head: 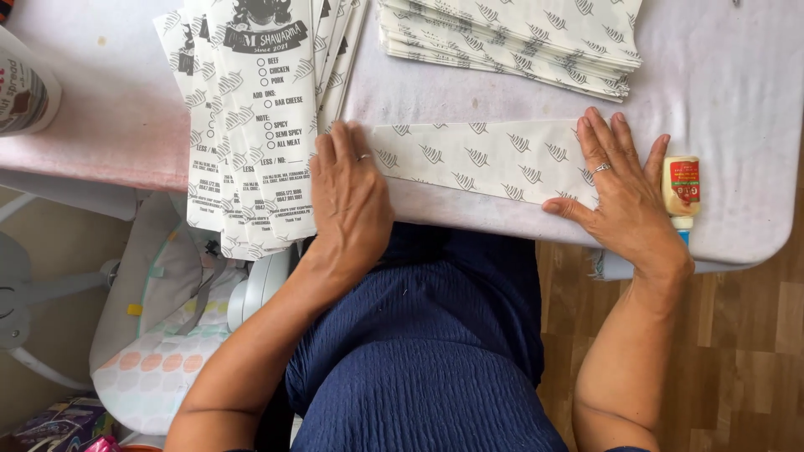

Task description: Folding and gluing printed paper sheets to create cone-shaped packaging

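Pressing flat, fingers spread, left hand [352,201] and right hand [620,184] on either end of a folded patterned paper sheet [477,159] lying along the near edge of the table [737,100]; glue bottle [682,188] just beside right hand.

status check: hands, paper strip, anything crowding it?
Left hand and right hand flat, pressing folded paper strip at its ends. Glue bottle beside right hand; printed bags fanned by left.
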